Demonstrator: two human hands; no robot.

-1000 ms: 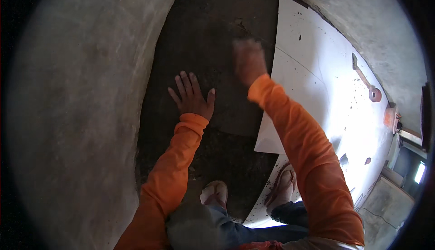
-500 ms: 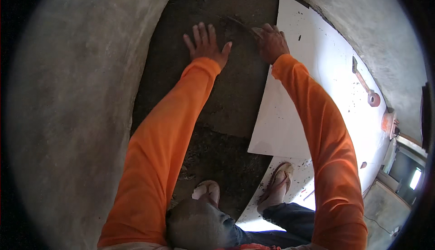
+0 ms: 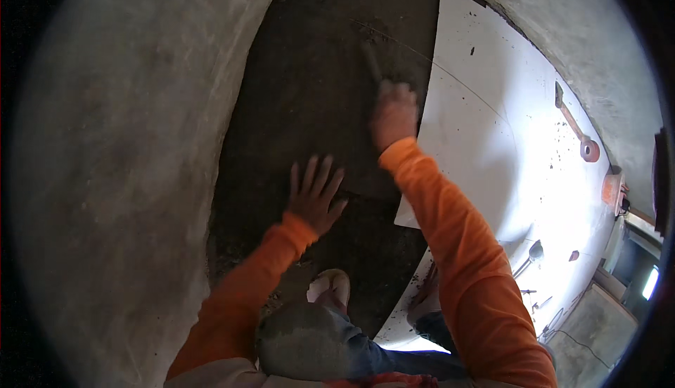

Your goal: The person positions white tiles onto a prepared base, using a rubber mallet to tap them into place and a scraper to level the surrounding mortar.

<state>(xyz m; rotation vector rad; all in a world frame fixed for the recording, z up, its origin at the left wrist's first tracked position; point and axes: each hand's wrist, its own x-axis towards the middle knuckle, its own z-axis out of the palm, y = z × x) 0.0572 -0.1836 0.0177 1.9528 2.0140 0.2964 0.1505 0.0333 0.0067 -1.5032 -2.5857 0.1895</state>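
Note:
My left hand [image 3: 314, 194] lies with fingers spread over the dark, damp-looking floor surface [image 3: 302, 92], near a seam in it. Farther forward, my right hand [image 3: 395, 115] is closed around a narrow, flat hand tool [image 3: 373, 61]. Motion blurs that tool, so its exact kind is unclear. It points away from me across the dark surface. A thin line, like a wire or string [image 3: 464, 85], runs from beyond the tool onto the white board [image 3: 467, 128] at the right.
Rough grey walls rise at left [image 3: 126, 163] and upper right [image 3: 562, 15]. Along the board's far edge lie a long-handled tool [image 3: 571, 117], a reddish roll [image 3: 589, 151] and an orange bucket [image 3: 613, 189]. A trowel-like tool [image 3: 536, 251] rests nearer. My sandalled foot [image 3: 330, 286] stands below.
My left hand has come back toward me, still spread. My right hand has drawn nearer and leftward off the board's edge with the tool. The thin line now shows across the board.

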